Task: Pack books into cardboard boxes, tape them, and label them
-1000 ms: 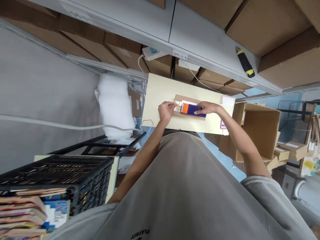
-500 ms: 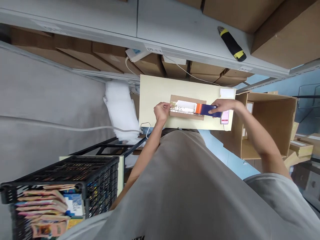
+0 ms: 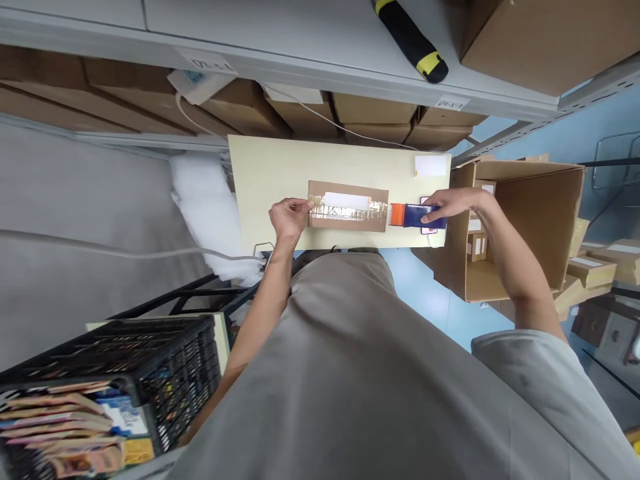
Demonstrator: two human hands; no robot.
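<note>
A flat cardboard box (image 3: 325, 223) lies on the pale table top, with shiny clear tape (image 3: 350, 212) running along it and a white label (image 3: 345, 199) on its upper face. My left hand (image 3: 290, 219) is closed at the box's left end, fingertips pinched on the edge where the tape ends. To the right of the box, my right hand (image 3: 447, 202) grips a tape dispenser (image 3: 415, 215) with a dark blue body and an orange front. The dispenser's front is just past the box's right edge. Partly under the dispenser and right hand lies a phone (image 3: 429, 231).
A white paper slip (image 3: 430, 165) rests at the table's (image 3: 270, 167) back right. An open carton (image 3: 530, 227) stands to the right, holding small boxes. Above are a shelf with a black-and-yellow cutter (image 3: 413, 40) and rows of cartons. Lower left is a black crate (image 3: 185, 380) of packets.
My right hand has drawn the dispenser rightward, from over the box to past its right end. My left hand stays at the left end. The whole view has shifted.
</note>
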